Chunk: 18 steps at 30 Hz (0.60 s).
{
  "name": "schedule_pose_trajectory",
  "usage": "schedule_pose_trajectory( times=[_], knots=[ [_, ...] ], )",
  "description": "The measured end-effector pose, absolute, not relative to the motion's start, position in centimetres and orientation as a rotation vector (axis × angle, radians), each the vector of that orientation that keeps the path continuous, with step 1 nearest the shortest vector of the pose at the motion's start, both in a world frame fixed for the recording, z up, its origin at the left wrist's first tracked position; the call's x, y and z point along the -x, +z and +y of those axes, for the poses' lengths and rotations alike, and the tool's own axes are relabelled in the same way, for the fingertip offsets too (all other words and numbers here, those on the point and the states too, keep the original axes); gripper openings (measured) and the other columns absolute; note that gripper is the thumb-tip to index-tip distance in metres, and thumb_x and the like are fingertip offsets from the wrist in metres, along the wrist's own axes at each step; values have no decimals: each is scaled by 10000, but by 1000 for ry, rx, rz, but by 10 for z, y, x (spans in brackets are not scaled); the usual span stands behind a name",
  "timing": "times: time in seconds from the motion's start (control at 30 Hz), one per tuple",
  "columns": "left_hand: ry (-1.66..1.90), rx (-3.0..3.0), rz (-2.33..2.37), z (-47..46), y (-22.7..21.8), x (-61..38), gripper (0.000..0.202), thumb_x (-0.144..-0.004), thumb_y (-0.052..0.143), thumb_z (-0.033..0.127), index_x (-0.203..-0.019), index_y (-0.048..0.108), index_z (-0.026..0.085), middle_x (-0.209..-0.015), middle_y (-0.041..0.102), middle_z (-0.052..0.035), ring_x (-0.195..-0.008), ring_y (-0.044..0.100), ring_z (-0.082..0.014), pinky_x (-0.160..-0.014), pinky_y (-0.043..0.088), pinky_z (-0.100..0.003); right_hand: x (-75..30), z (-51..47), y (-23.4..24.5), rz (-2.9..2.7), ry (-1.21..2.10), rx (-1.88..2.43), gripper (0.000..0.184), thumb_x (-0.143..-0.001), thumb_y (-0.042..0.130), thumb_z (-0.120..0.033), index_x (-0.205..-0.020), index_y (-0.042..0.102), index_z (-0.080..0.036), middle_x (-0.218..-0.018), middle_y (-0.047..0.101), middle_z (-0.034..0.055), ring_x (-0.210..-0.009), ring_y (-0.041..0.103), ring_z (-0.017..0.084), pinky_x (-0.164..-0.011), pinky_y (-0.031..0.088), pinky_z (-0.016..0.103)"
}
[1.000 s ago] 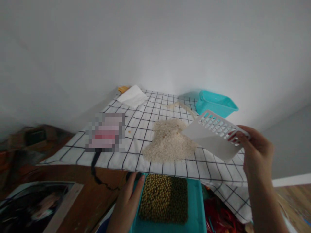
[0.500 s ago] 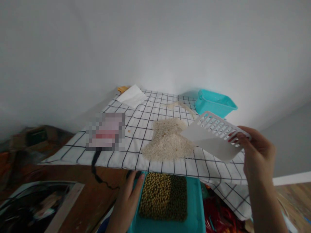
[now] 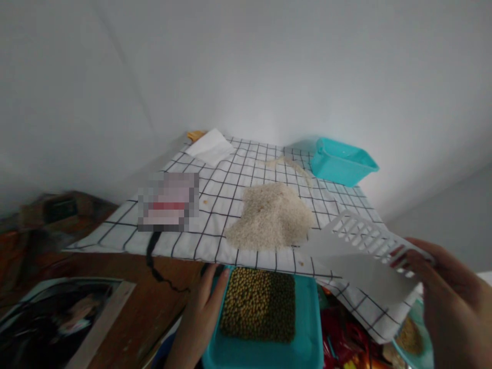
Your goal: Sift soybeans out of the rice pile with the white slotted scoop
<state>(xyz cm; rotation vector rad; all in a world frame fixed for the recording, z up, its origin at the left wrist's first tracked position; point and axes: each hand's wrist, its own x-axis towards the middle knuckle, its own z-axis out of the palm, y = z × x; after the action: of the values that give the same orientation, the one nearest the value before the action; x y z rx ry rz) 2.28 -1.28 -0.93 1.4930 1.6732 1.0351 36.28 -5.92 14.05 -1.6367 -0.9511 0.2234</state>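
My left hand grips the left rim of a turquoise tray below the table's front edge; its thumb is partly hidden. Yellow-brown beans and darker green beans lie side by side in the tray. In my right hand is a white plastic scoop with slots, closed in my fingers by its slotted edge. The scoop hangs tilted over the table's right front corner, to the right of a heap of pale, rice-like grain on the checked cloth.
A turquoise basin stands at the back right by the wall. Folded white paper lies back left, near a blurred-out object with a black strap. A bowl of grain and red packages sit below the table.
My right hand has moved right and down with the scoop, away from the heap of grain. My left hand stays on the tray's rim. The view has shifted slightly.
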Motion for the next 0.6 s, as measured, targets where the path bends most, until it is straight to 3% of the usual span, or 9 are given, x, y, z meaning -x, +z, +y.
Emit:
schedule_pose_trajectory(
  times=[0.13,0.23,0.4,0.6],
  knots=[
    [1009,-1474,1644,-12,-4,-26,352,-789,510,484,-1022,652,263,-1298,696,-106,-1259,603,-304,-1105,411,-476,-349,-79,143,-889,166,1728,286,-774,670,-486,-950,714,-265,-888,700,25,-810,599,228,-732,427,338],
    [959,-1329,1668,-11,14,-31,479,-792,449,538,-1092,607,201,-1343,651,-181,-1313,552,-307,-1129,381,-488,-344,-87,140,-862,184,1792,310,-759,669,-522,-941,717,-276,-856,705,18,-793,606,226,-730,448,330],
    [938,-1259,1687,-10,22,-36,599,-768,429,583,-1168,576,161,-1357,631,-210,-1334,529,-315,-1149,345,-509,-340,-91,136,-915,287,1775,311,-754,670,-511,-936,715,-264,-890,721,23,-846,638,244,-738,492,316],
    [927,-1360,1676,-9,16,-34,560,-828,395,551,-1159,600,148,-1344,640,-217,-1302,562,-304,-1142,362,-480,-345,-83,133,-846,240,1708,345,-752,702,-491,-991,723,-242,-850,716,31,-785,633,225,-703,489,315]
  ],
)
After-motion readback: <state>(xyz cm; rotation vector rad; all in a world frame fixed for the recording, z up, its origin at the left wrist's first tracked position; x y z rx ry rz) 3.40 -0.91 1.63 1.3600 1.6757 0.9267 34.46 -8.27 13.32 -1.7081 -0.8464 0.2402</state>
